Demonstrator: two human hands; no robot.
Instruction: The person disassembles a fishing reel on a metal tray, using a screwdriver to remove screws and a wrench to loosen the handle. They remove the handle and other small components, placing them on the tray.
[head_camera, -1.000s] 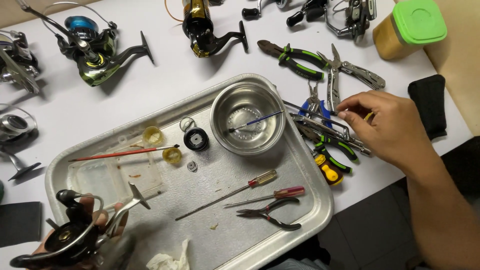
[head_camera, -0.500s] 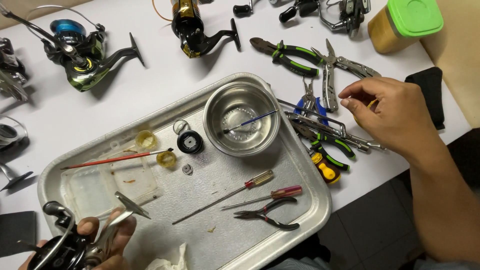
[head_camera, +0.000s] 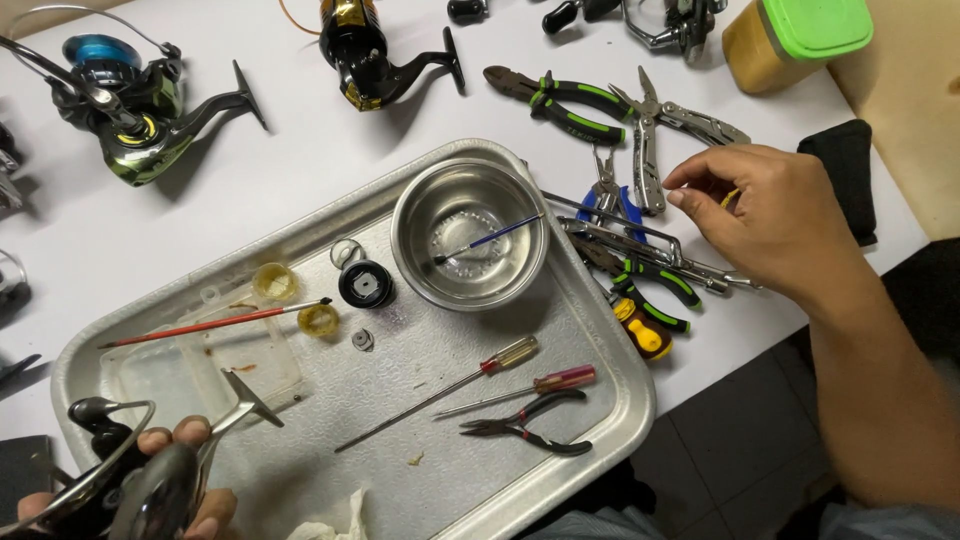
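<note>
Head view: a reel (head_camera: 120, 490) is gripped in the left hand (head_camera: 190, 505) at the lower left, over the corner of the tray (head_camera: 600, 440). It is judged heavy, rigid metal, slick where polished; the body is the safest hold, since the thin bail wire could bend. The right hand (head_camera: 780, 225) hovers over the pliers (head_camera: 640, 265) on the worktop (head_camera: 300, 170), fingers curled, pinching something small and yellow. A bowl (head_camera: 470, 245), screwdrivers (head_camera: 500, 365) and brushes (head_camera: 215, 322) crowd the tray.

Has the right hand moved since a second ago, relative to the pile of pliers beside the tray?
Yes. The right hand has lifted up off the pliers pile, toward the silver multi-tool.
</note>
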